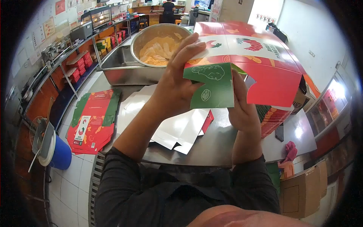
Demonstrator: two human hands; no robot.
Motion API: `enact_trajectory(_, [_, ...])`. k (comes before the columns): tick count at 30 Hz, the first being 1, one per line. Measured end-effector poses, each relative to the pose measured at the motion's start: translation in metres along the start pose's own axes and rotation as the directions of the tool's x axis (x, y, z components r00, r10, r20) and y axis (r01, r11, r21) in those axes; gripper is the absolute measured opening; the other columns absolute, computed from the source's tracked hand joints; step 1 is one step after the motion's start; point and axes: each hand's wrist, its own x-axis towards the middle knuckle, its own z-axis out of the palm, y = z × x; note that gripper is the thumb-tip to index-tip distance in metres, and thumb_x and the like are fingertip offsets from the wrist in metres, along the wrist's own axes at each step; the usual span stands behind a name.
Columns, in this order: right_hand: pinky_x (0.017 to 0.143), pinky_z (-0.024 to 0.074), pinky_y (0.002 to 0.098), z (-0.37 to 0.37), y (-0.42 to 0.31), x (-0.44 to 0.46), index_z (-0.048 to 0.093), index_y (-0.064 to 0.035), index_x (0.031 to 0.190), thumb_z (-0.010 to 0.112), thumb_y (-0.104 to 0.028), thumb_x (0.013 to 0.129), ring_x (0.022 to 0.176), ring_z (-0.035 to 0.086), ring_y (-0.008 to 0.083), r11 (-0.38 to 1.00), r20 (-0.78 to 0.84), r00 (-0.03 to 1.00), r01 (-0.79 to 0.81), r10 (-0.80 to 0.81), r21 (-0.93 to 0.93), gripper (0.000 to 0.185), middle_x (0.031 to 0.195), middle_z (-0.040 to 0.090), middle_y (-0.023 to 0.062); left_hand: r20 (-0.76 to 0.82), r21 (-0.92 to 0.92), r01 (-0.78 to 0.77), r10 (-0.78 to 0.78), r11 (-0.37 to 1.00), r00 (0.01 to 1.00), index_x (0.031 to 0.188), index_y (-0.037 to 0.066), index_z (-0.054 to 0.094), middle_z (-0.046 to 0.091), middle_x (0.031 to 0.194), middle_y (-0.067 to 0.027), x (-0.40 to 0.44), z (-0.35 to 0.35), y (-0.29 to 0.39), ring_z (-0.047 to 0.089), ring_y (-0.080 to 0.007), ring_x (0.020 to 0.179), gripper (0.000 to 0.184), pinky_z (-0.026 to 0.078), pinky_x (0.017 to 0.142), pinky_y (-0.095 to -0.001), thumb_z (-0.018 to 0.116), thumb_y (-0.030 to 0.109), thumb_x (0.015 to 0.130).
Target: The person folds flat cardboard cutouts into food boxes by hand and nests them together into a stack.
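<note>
A red, white and green cardboard food box (259, 49), partly folded, is held up in front of me above the steel table. Fingers of my left hand (179, 77) grip its left side, by the green end flap (211, 83) with a line drawing on it. My right hand (244, 108) holds the box from below, its fingertips partly hidden behind the flaps. Under my forearms lie several flat cartons (177, 128), white side up. A stack of flat printed cartons (92, 121) rests at the table's left edge.
A big metal bowl of orange-yellow powder (159, 43) stands beside a steel basin (121, 62). Stacked red cartons (272, 123), a phone (279, 132) and a pink cloth (290, 151) are at right. A blue bucket (62, 151) stands left. A person (168, 11) is far back.
</note>
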Motion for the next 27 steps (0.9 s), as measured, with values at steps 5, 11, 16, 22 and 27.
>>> enact_trajectory(5, [0.097,0.0468,0.0327,-0.005,-0.009,0.015,0.065,0.0014,0.119,0.060,-0.002,0.099,0.114,0.060,0.0202,0.969,-0.010,0.999,0.051,-0.050,0.240,0.021,0.119,0.064,0.0106,-0.010,0.030,0.071,-0.071,0.997,0.997,0.112,0.015,0.071,0.035,0.151,-0.0158,0.009,-0.010,0.006,0.037,-0.0470,0.145,0.039,0.038,0.118,-0.0549,0.082,0.012,0.074])
enact_trajectory(11, [0.106,0.0413,0.0348,0.007,-0.010,0.005,0.059,0.0053,0.130,0.051,-0.008,0.108,0.123,0.056,0.0202,0.948,-0.035,0.999,0.012,-0.001,0.318,0.027,0.130,0.061,0.0147,0.028,-0.074,0.130,-0.128,0.989,0.991,0.117,0.013,0.070,0.032,0.152,-0.0175,0.008,-0.013,0.012,0.034,-0.0459,0.147,0.045,0.036,0.119,-0.0548,0.082,0.015,0.074])
enact_trajectory(16, [0.091,0.0441,0.0286,0.010,-0.016,0.005,0.053,0.0012,0.120,0.048,-0.015,0.110,0.100,0.055,0.0148,0.980,-0.126,0.990,-0.043,0.069,0.193,0.020,0.107,0.058,0.0069,0.113,0.025,0.135,-0.137,0.991,0.984,0.121,0.018,0.068,0.031,0.152,-0.0175,0.000,0.001,0.012,0.033,-0.0469,0.146,0.051,0.036,0.119,-0.0559,0.085,0.018,0.074])
enact_trajectory(22, [0.105,0.0367,0.0379,0.024,0.004,0.013,0.043,0.0008,0.131,0.048,-0.044,0.107,0.116,0.049,0.0203,0.952,-0.243,0.960,0.198,-0.140,0.235,0.051,0.125,0.051,0.0117,0.208,0.038,0.165,-0.170,0.986,0.963,0.125,0.024,0.065,0.029,0.153,-0.0170,-0.002,0.003,0.017,0.032,-0.0471,0.146,0.057,0.035,0.118,-0.0569,0.086,0.020,0.072])
enact_trajectory(27, [0.111,0.0352,0.0421,0.003,-0.004,0.017,0.043,0.0033,0.141,0.044,-0.063,0.102,0.128,0.049,0.0237,0.899,-0.350,0.913,0.322,-0.211,0.298,0.077,0.134,0.054,0.0142,0.225,0.029,0.146,-0.148,0.989,0.963,0.118,0.032,0.066,0.031,0.155,-0.0156,0.003,-0.005,0.014,0.033,-0.0446,0.147,0.052,0.035,0.118,-0.0603,0.085,0.017,0.072])
